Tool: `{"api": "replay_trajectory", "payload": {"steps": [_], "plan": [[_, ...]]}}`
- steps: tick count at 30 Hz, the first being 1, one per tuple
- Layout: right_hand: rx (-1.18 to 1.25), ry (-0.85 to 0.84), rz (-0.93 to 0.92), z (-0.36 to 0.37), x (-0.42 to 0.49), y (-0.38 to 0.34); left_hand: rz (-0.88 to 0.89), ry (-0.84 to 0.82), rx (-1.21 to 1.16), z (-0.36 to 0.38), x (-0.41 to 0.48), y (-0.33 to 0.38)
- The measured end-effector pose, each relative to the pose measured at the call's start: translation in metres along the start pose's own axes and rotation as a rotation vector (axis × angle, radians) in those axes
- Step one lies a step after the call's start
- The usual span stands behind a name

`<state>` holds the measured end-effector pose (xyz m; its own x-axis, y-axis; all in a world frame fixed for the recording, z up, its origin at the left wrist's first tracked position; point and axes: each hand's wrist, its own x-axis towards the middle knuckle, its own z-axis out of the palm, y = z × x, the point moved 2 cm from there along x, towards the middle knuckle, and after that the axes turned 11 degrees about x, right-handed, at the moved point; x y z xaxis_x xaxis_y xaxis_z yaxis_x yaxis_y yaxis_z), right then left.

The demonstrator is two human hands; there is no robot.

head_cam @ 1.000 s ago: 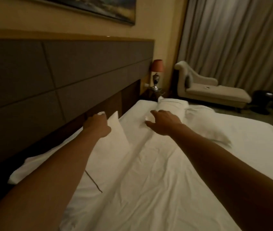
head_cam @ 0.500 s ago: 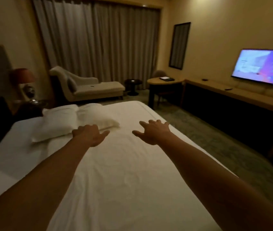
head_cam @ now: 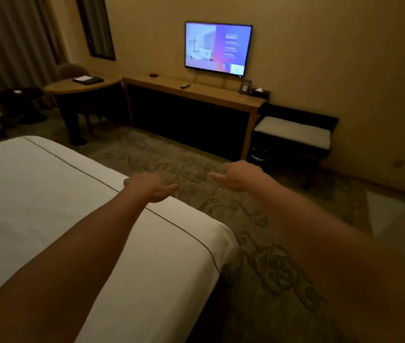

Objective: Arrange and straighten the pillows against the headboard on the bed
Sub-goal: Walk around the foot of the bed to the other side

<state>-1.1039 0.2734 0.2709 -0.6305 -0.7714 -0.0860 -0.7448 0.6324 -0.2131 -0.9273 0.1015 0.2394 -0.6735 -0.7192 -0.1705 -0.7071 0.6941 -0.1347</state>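
No pillow and no headboard are in view now. The bed (head_cam: 48,194), covered in white linen with a thin dark piping line, fills the lower left; its foot corner is near the middle bottom. Both my arms stretch forward. My left hand (head_cam: 150,186) hovers over the bed's edge, palm down, fingers loosely apart, holding nothing. My right hand (head_cam: 238,175) hangs over the patterned carpet, also with fingers apart and nothing in it.
A lit TV (head_cam: 218,48) hangs on the far wall above a long wooden desk (head_cam: 196,92). A round table (head_cam: 80,86) with a chair stands at the left by the curtains. A cushioned bench (head_cam: 293,133) sits right of the desk. Patterned carpet (head_cam: 270,268) lies beside the bed.
My view has swung right, away from the headboard and pillows, which have left the frame. My left hand let go of the pillow; both hands now reach out with nothing in them near the bed's foot.
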Motion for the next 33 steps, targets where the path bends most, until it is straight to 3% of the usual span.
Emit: {"api": "replay_trajectory", "payload": {"steps": [3,9,17,28,33], "plan": [[0.015,-0.058,0.096,-0.003,0.037,0.079,0.143,-0.084,0.015,0.006,0.062,0.077],[0.037,-0.21,0.181,0.012,0.125,0.18,0.182,-0.168,0.061,0.006,0.184,0.18],[-0.027,-0.345,0.213,0.023,0.353,0.285,0.168,-0.266,0.019,0.018,0.414,0.284],[-0.06,-0.461,0.032,-0.006,0.681,0.328,0.033,-0.332,-0.041,-0.025,0.713,0.312],[-0.091,-0.336,-0.083,0.007,0.871,0.311,-0.066,-0.359,-0.039,-0.028,0.868,0.278]]}}
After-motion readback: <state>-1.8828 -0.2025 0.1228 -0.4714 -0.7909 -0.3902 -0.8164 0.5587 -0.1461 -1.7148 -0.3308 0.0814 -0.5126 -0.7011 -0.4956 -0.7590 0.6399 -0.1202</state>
